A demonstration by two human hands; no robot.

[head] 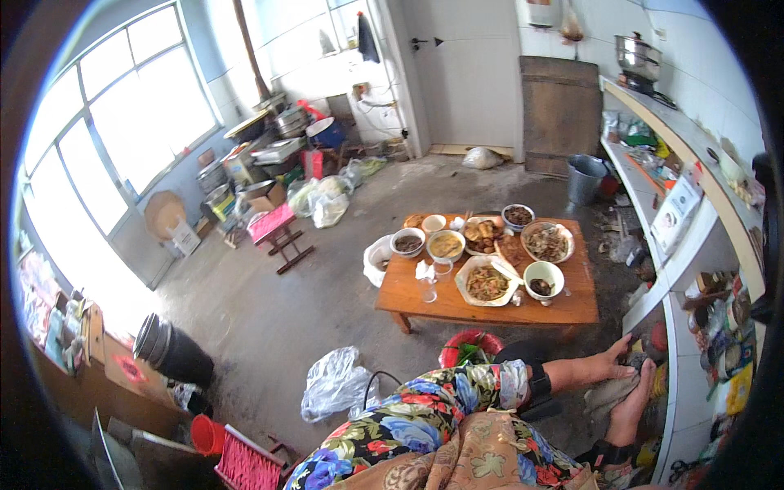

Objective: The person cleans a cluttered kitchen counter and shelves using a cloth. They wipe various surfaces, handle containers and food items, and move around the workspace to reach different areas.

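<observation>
At the right, beside the shelf unit, my left hand (612,362) and my right hand (637,392) are close together. Between them hangs a grey-brown cloth (611,393), which both appear to grip; its far end is partly hidden by the fingers. Left of the hands stands a low wooden table (404,300). On it are a bowl of stir-fried food (487,283), a plate of browned pieces (482,234), a pale green bowl (543,280), a bowl of yellow food (446,245) and a clear cup (428,290).
Tiled shelves (680,331) loaded with jars and packets run along my right. A grey bucket (585,179) stands near a wooden board (560,116). On the floor are a plastic bag (334,383), a red basket (450,354) and a pink-topped folding stool (272,222). Black bins (177,355) stand left.
</observation>
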